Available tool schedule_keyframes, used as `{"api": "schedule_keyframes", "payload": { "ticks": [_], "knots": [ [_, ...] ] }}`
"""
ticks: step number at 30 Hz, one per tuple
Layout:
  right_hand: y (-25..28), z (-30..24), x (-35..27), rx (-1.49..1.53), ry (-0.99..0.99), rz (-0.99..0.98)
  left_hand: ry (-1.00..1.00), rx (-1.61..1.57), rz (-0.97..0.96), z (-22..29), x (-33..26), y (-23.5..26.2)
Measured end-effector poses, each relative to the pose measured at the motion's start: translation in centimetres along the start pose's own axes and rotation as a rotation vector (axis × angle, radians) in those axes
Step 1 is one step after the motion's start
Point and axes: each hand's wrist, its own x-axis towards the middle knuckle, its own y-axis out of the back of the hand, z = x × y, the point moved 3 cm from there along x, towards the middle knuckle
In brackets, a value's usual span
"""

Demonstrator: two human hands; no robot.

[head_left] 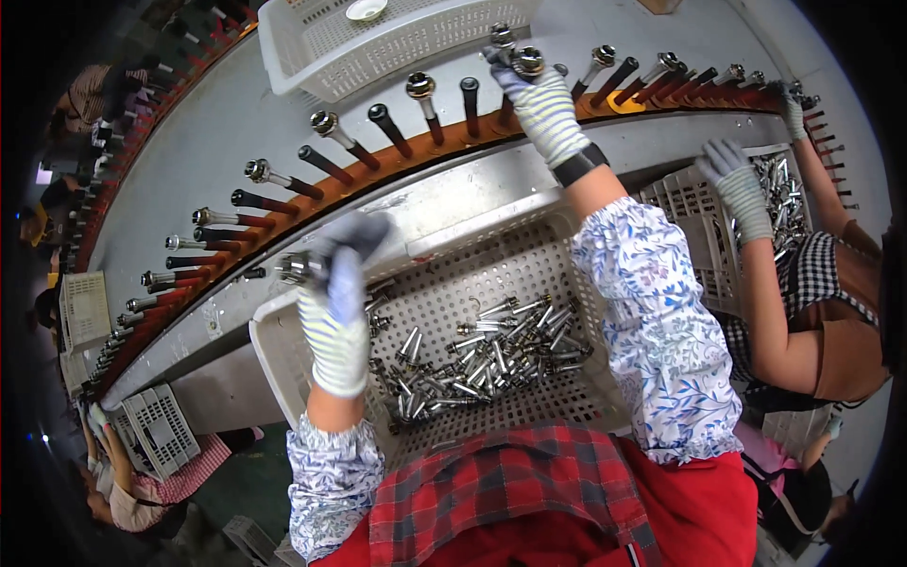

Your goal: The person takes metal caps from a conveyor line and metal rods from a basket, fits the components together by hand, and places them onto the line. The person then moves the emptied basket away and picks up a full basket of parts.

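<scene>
My right hand [546,106], in a striped grey-fingered glove, reaches over the curved row of upright pegs. Its fingers are closed about a shiny metal fitting [527,62]; a second fitting [502,36] shows just beyond the fingertips. Nearer me, my left hand [342,288] is above the left rim of a perforated crate, its fingers smeared by motion. Several metal fittings [300,268] stick out of its left side, closed in the hand. Inside the crate [430,274] lies a loose heap of slim silvery fittings [496,350].
Dark-tipped pegs [385,121] line an orange-brown curved rail [444,151]; some carry fittings [421,87]. Beyond it stands a pale crate [397,57] with a small white dish [366,9]. At right, a co-worker's gloved hand [737,184] hovers by another crate of fittings [782,198].
</scene>
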Motion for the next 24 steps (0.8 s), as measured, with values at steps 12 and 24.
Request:
{"api": "schedule_keyframes", "payload": {
  "ticks": [12,24],
  "knots": [
    [-2.2,-6.1,-9.3,-0.064,-0.154,-0.153,-0.184,1.492,-1.019,15.9,-6.4,-8.7],
    [11.0,-1.4,0.9,-0.153,-0.110,0.171,-0.044,1.644,-0.687,21.2,-3.2,-8.1]
  ]
}}
